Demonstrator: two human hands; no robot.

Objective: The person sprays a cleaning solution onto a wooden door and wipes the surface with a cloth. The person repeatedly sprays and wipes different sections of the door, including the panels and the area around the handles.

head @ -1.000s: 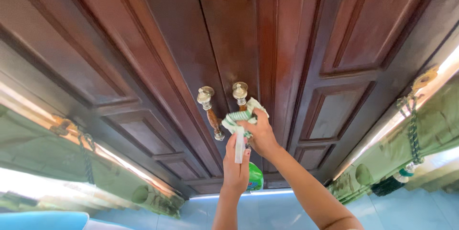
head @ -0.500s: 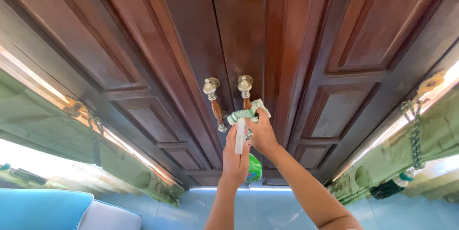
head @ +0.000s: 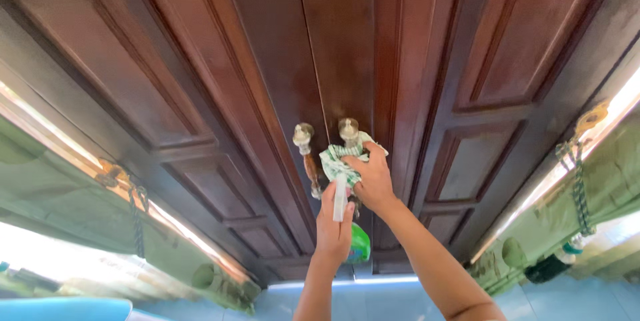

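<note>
cloth clamped by right hand on door handle; left hand grips spray bottle.

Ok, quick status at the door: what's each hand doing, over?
Right hand presses cloth on right handle. Left hand grips spray bottle. Left handle bare. Nothing in the way.

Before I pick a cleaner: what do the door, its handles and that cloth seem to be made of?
Door: dark reddish-brown wood, glossy varnish, going by its sheen and carved panels. Handles: probably turned wood shafts with pale metal knobs. Cloth: soft woven fabric, white with green stripes, bunched under the right hand.
</note>
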